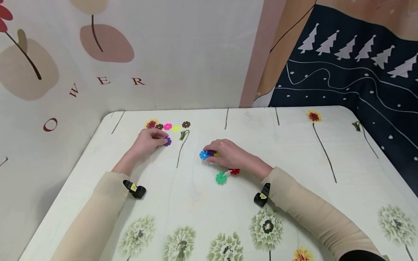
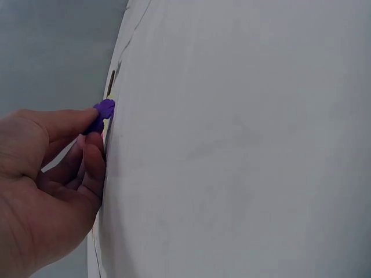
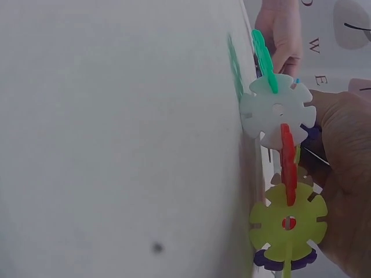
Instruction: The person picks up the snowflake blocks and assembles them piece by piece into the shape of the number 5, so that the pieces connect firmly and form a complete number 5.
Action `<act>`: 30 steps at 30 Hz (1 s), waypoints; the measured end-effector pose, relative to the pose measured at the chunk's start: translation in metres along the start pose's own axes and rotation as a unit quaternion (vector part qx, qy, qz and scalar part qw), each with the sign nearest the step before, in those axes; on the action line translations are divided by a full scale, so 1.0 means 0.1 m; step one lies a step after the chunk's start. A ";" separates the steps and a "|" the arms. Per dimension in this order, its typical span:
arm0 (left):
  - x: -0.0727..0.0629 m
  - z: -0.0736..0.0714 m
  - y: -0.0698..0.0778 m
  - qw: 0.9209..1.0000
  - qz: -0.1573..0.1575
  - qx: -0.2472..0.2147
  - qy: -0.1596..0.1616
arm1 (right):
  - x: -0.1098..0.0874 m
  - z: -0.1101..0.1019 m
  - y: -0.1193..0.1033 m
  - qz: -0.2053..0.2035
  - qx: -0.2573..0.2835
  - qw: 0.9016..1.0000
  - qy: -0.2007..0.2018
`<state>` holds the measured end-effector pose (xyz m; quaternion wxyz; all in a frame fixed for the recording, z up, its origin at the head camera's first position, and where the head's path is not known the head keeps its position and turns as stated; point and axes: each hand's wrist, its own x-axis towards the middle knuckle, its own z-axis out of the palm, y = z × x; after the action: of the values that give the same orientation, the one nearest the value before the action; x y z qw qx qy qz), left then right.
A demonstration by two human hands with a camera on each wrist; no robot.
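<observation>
Between thumb and fingertips, my left hand pinches a purple notched building disc, also plain in the left wrist view. My right hand grips a joined piece of discs; a blue disc sticks out at its left, with purple and yellow partly covered by the fingers. Below the right hand lies a chain with a green disc, a white disc and a red disc. The right wrist view shows a yellow disc and a purple one beyond the red.
Past the left hand are several loose discs: a brown one, a yellow one, a pink one and another brown one. They lie on a white flower-printed cloth. A printed curtain hangs behind the table.
</observation>
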<state>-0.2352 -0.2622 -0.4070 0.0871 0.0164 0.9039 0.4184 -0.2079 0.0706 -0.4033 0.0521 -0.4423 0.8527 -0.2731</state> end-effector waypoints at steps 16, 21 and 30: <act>-0.10 0.24 0.24 0.995 0.046 -0.062 -0.065 | -0.01 0.01 0.00 0.001 0.013 1.000 0.000; -0.13 0.32 0.30 0.993 0.058 -0.068 -0.082 | -0.01 0.01 -0.01 0.003 0.020 1.000 0.004; -0.16 0.47 0.42 0.985 0.079 -0.095 -0.121 | 0.01 0.03 0.02 0.001 0.027 1.000 0.001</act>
<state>-0.2135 -0.2017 -0.4026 0.1640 0.1301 0.8387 0.5028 -0.2091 0.0692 -0.4068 0.0635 -0.4397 0.8455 -0.2963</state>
